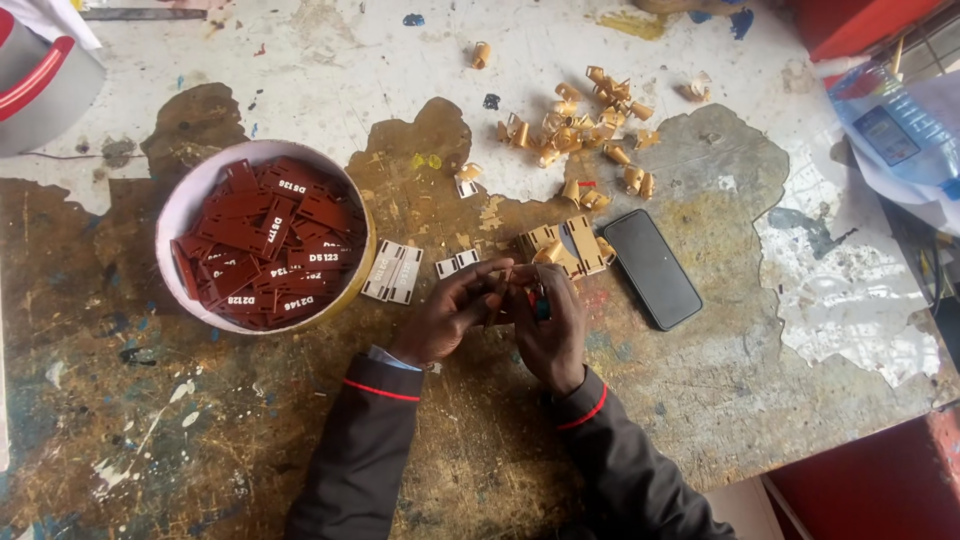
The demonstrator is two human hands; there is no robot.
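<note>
My left hand (452, 312) and my right hand (551, 327) meet above the worn table (200, 430), fingers pinched together on a small dark red-brown tag (505, 287). A small blue object (541, 307) shows in my right hand's grip. Just beyond my fingers lie tan backing pieces (568, 247). To the left stands a round white tub (190, 205) filled with several dark red engraved tags (268, 245). Pale tag strips (393, 272) lie between the tub and my hands.
A black phone (651, 267) lies face up right of my hands. Curled tan peelings (590, 125) are scattered at the back centre. A plastic bottle (890, 125) lies at the far right, a grey container with red rim (40, 80) at the far left.
</note>
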